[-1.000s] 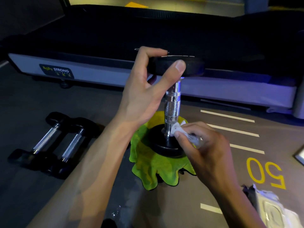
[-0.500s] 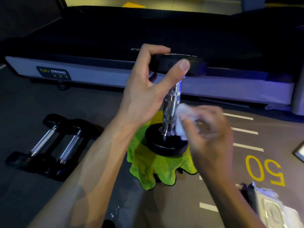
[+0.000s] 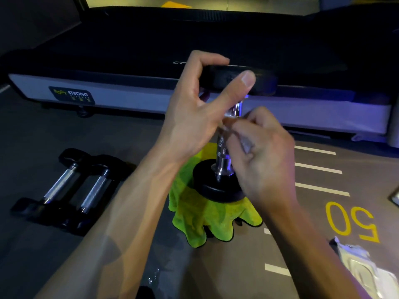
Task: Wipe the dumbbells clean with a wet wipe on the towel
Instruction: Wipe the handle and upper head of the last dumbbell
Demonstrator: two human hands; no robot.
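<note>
Behind the dumbbell [image 3: 224, 156], treadmill label [image 3: 72, 95] reads "STRONG"

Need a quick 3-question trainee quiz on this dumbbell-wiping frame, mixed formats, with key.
1. True or false: the upright dumbbell stands on the green towel.
2. Which hand grips the dumbbell's top plate? A) left hand B) right hand
3. Fill in: the right hand holds the wet wipe against the dumbbell's chrome ____.

Key: 1 true; 2 A; 3 handle.
</note>
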